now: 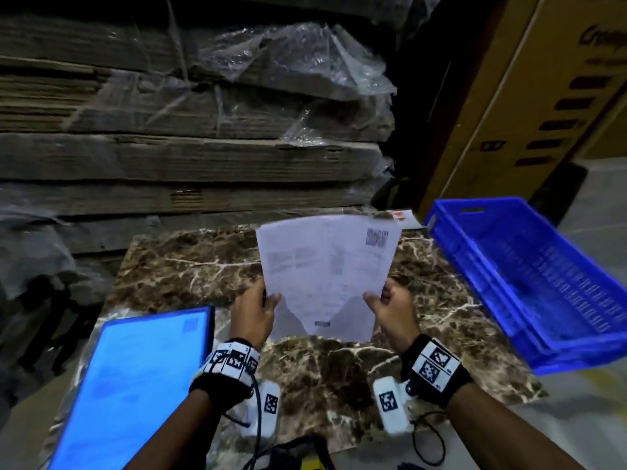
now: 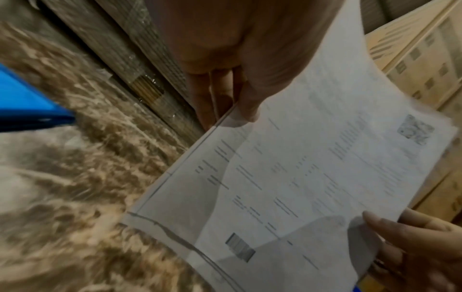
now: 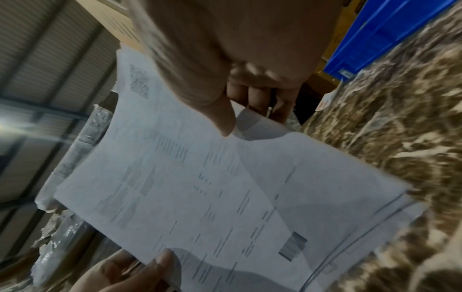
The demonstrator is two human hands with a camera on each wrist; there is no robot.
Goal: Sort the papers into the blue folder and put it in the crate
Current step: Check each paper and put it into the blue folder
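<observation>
A thin stack of printed white papers stands upright over the marbled tabletop, held by both hands. My left hand pinches its left edge, thumb in front and fingers behind. My right hand pinches the right edge the same way. The papers show several sheet edges at the bottom, also visible on the papers in the right wrist view. The blue folder lies on the table at the lower left. A blue plastic crate sits tilted at the right, holding nothing I can see.
Stacks of flattened cardboard wrapped in plastic film rise just behind the table. A tall yellow carton stands at the back right. A small white slip with red marks lies at the table's far edge.
</observation>
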